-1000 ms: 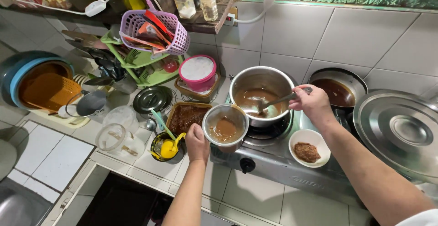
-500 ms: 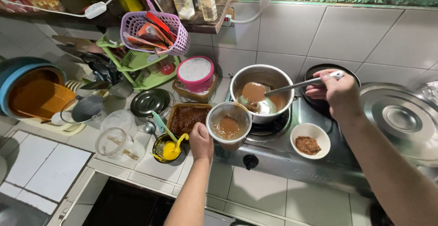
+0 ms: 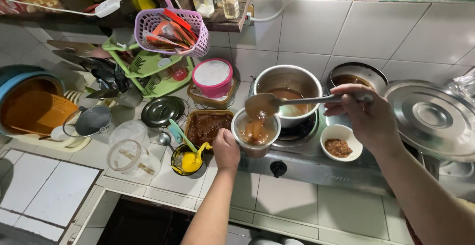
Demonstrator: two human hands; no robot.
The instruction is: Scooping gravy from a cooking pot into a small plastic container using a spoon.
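Your right hand [image 3: 368, 119], gripping the ladle [image 3: 262, 105], has swung from the pot [image 3: 289, 84]; broth now pours, seemingly cleanly, into the cup [image 3: 256, 133] your left hand [image 3: 226, 150] clasps at the stove's front edge.

Steel ladle [image 3: 261, 104], tilted, pouring brown sauce into clear plastic cup [image 3: 256, 133]; cup upright, part full, beside steel pot [image 3: 289, 84].

Ladle [image 3: 262, 104] in right hand [image 3: 363, 119], tipped over held cup [image 3: 256, 132].
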